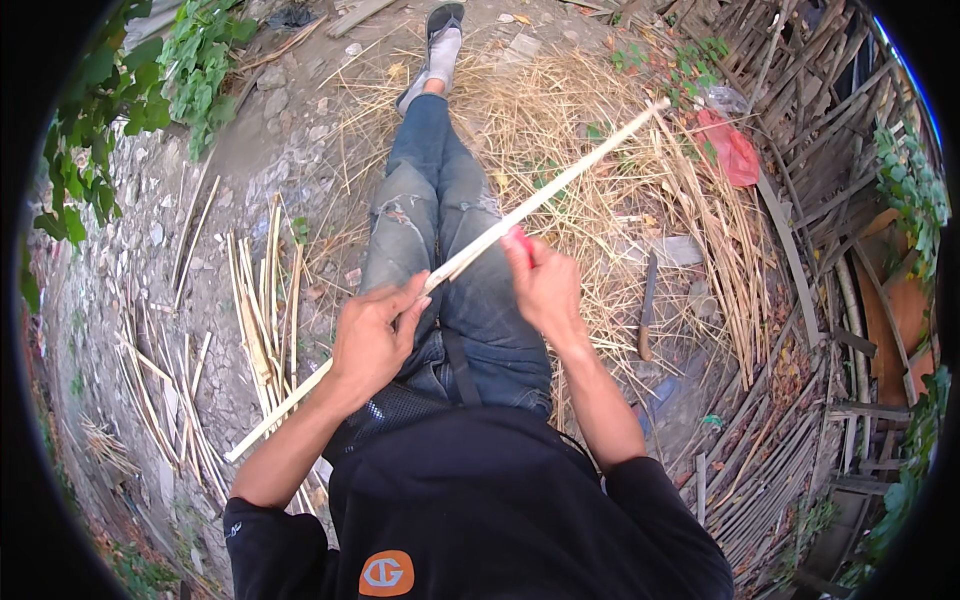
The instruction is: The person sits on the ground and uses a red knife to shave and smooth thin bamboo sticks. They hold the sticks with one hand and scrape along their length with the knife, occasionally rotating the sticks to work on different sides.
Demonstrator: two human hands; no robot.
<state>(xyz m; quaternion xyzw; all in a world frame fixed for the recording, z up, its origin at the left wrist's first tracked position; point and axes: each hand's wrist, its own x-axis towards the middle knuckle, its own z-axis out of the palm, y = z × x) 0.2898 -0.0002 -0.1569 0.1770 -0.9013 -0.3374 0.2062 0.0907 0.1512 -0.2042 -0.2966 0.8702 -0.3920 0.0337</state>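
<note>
A long, pale strip of split bamboo (575,178) lies slantwise across my lap, its far end up to the right and its near end down by my left forearm. My left hand (374,338) pinches it at about the middle, thumb and fingers closed on it. Just right of the strip, my right hand (550,292) is closed round a small red object (518,238), mostly hidden by the fingers, that meets or nearly meets the strip. A sliver stands slightly off the strip between the two hands. My legs in worn jeans (405,235) stretch out beneath.
A knife with a wooden handle (647,315) lies on the ground to the right. Shavings (560,110) cover the ground around my legs. Bundles of split strips lie left (262,310) and right (735,280). A red plastic bag (728,148) lies near a wooden fence (815,130).
</note>
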